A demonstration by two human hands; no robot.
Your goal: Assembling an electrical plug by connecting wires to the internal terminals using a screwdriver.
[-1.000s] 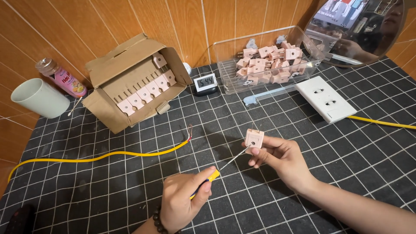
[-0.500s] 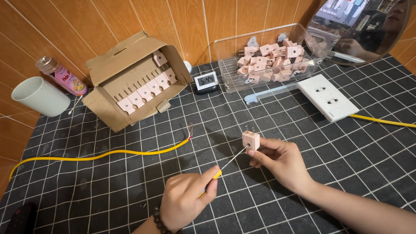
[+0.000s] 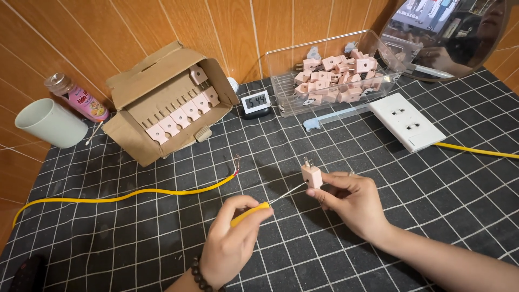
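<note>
Head view: my left hand (image 3: 232, 240) is closed around a yellow-handled screwdriver (image 3: 265, 203), its thin shaft angled up and right so the tip meets the side of a small pink plug (image 3: 312, 174). My right hand (image 3: 351, 200) pinches that plug between thumb and fingertips, prongs upward, just above the black gridded tabletop (image 3: 432, 178).

A yellow cable (image 3: 124, 196) with bared wire ends lies left of the hands, apart from both. A cardboard box (image 3: 162, 103) of pink plugs stands behind it, and a clear bin (image 3: 335, 75) of more plugs beside a white socket plate (image 3: 406, 121).

Risk, as I judge it: the plug is held only at the fingertips, so sideways pressure could twist it loose. If the tip skids off, it points toward my right fingers (image 3: 338, 181).
</note>
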